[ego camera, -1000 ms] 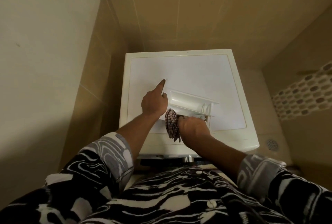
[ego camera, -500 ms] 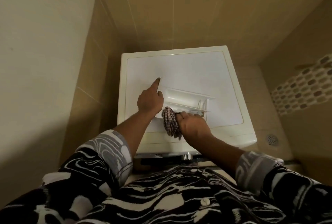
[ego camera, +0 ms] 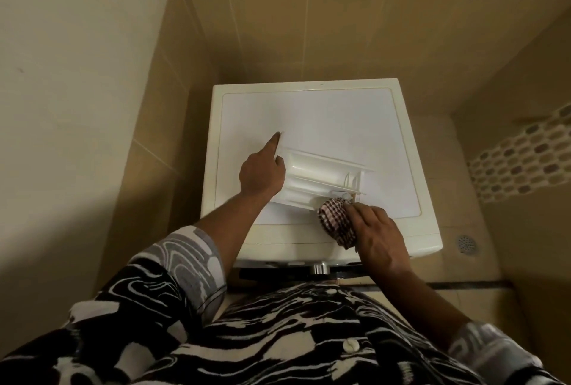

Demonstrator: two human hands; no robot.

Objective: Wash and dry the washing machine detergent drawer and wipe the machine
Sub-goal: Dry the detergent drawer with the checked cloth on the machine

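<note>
The white detergent drawer (ego camera: 321, 179) lies on top of the white washing machine (ego camera: 324, 116), near its front. My left hand (ego camera: 262, 173) grips the drawer's left end, its index finger stretched out along the front panel. My right hand (ego camera: 375, 234) holds a bunched checked cloth (ego camera: 336, 219) and presses it against the near right corner of the drawer. The cloth's lower part hangs over the machine's front edge.
Beige tiled walls close in behind and on both sides of the machine. A round floor drain (ego camera: 466, 243) sits on the floor to the right. A mosaic tile band (ego camera: 522, 159) runs along the right wall. A chrome knob (ego camera: 319, 268) shows below the machine's front edge.
My right hand has slid the cloth to the right along the drawer's near side, from its left-middle to its right corner. My left hand keeps its hold on the drawer's left end.
</note>
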